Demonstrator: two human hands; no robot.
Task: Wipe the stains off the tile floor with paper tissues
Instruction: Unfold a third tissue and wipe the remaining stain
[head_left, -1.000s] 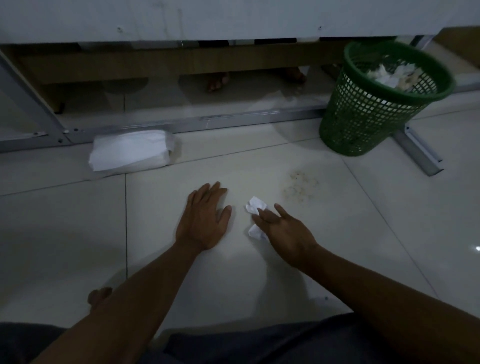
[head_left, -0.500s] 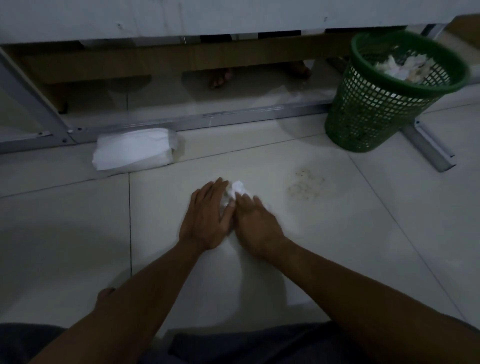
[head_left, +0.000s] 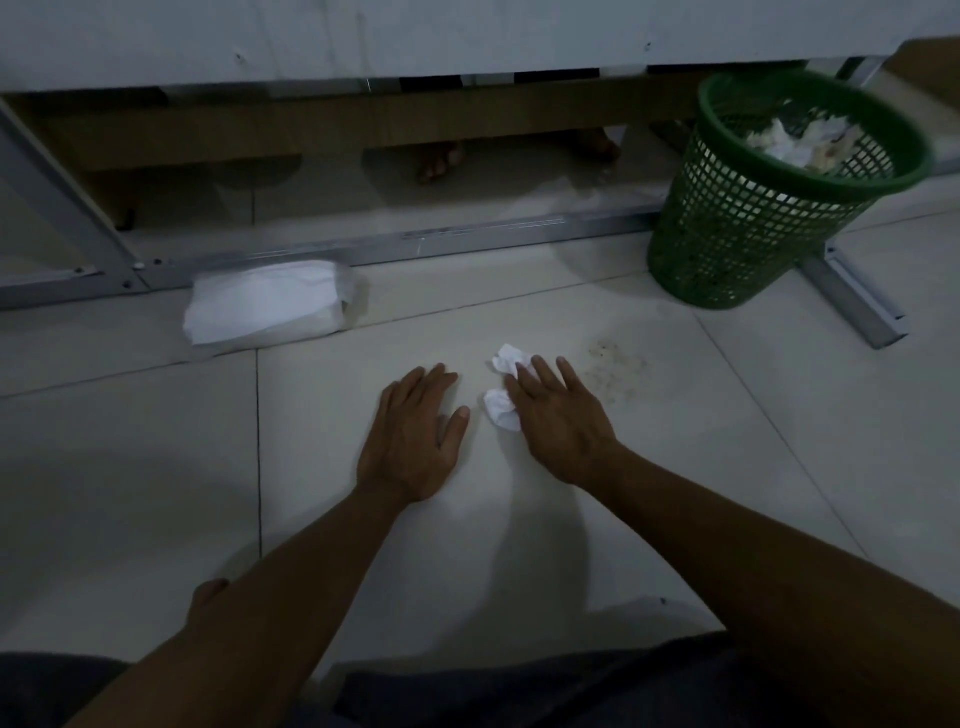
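Observation:
My right hand (head_left: 558, 421) lies flat with straight fingers on a crumpled white paper tissue (head_left: 503, 410), pressing it onto the pale tile floor (head_left: 519, 519). Bits of the tissue stick out past the fingertips and beside the thumb. A patch of brownish speckled stains (head_left: 613, 371) sits on the tile just right of that hand. My left hand (head_left: 413, 436) rests flat and open on the floor a short way to the left, apart from the tissue.
A white pack of tissues (head_left: 265, 309) lies at the back left against a metal frame rail (head_left: 467, 241). A green mesh waste basket (head_left: 769, 192) holding used tissues stands at the back right beside a metal foot (head_left: 852, 301). Someone's bare feet (head_left: 439, 158) show beyond the rail.
My right hand slid the tissue to the right, away from my left hand, toward the stains. Half a second ago both hands were touching. The left hand stayed put.

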